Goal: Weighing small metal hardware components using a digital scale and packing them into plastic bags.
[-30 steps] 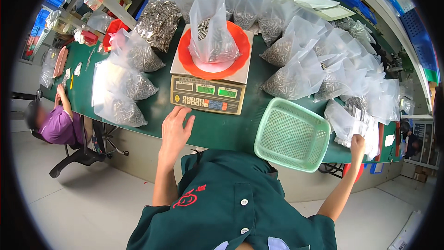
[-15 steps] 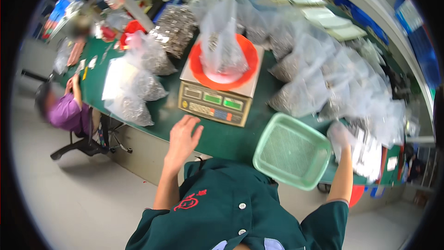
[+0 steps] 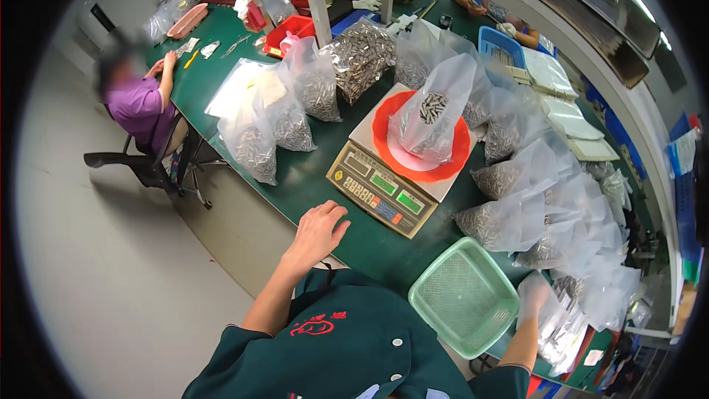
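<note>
My left hand (image 3: 319, 230) hovers over the near edge of the green table, holding nothing, its fingers loosely bent and the thumb apart. Just beyond it stands a digital scale (image 3: 384, 193) with lit green displays. An orange-red scalloped dish (image 3: 459, 149) rests on its pan, carrying an upright clear plastic bag (image 3: 430, 133) of small metal pieces. Over at the right, my right hand (image 3: 535, 294) is among translucent plastic bags (image 3: 561, 318), and plastic veils its fingers, so its grip is hidden. Beside that hand lies a light green mesh basket (image 3: 464, 299) with nothing in it.
Filled plastic bags (image 3: 509, 222) line the right side; several more (image 3: 255, 149) stand at the left. A big bag of metal parts (image 3: 362, 55) sits behind the scale, near a red bin (image 3: 292, 33). A person in purple (image 3: 144, 107) sits at the far left; other people's arms show at the back.
The whole view has swung, so the table and scale appear turned and shifted. My left hand stays near the scale's front and my right hand stays among the bags beside the basket.
</note>
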Motion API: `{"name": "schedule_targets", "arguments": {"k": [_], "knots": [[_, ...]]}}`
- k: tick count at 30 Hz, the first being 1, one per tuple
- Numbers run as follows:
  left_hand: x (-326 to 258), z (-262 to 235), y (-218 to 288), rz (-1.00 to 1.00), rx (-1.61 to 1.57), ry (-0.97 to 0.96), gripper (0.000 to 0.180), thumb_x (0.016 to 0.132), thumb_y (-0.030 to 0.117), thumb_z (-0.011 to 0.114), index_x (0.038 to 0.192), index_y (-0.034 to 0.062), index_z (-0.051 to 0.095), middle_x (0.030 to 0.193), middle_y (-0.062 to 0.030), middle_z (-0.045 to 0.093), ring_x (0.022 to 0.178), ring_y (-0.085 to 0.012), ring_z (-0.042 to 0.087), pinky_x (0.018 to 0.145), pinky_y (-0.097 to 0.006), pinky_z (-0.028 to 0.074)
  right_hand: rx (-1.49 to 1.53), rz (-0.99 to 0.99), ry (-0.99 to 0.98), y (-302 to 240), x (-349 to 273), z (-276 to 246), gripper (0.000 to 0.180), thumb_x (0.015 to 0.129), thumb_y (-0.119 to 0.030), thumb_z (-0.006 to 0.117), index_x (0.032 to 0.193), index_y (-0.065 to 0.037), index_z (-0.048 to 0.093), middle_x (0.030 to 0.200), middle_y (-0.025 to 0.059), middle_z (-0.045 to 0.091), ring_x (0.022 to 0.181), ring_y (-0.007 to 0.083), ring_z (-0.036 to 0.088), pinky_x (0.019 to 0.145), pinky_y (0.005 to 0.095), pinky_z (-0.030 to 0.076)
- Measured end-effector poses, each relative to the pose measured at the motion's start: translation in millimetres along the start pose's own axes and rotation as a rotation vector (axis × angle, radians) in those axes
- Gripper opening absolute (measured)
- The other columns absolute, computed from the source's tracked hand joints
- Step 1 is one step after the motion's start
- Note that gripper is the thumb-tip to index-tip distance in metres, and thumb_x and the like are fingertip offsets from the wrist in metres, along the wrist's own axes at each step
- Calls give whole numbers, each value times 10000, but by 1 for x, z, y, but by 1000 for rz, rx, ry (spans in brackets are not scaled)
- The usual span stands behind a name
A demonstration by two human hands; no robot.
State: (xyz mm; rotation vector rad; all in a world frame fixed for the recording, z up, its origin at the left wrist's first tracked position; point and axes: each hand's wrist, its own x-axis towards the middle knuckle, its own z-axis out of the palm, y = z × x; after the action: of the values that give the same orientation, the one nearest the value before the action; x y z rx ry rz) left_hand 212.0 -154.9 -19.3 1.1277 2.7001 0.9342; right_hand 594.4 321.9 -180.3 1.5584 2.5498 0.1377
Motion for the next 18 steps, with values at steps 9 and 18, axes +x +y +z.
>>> {"name": "schedule_targets", "arguments": {"k": [9,18], "knots": [[-9,0,-10,-32,2,11,164,734,100,614,861,5,573,799,-115,552,728,-308,546,660,-387,445,204,-362,75,61,-2,19,259,794,-259,489,872,-34,589,890,139,615,805,260,592,674,366,477],[2,9,-3,110,-18,-31,146,718,58,623,844,9,570,775,-129,553,702,-293,563,612,-368,454,2286,656,0,85,-40,63,301,898,-246,439,1125,-55,490,1040,79,534,982,235,491,833,383,453]]}}
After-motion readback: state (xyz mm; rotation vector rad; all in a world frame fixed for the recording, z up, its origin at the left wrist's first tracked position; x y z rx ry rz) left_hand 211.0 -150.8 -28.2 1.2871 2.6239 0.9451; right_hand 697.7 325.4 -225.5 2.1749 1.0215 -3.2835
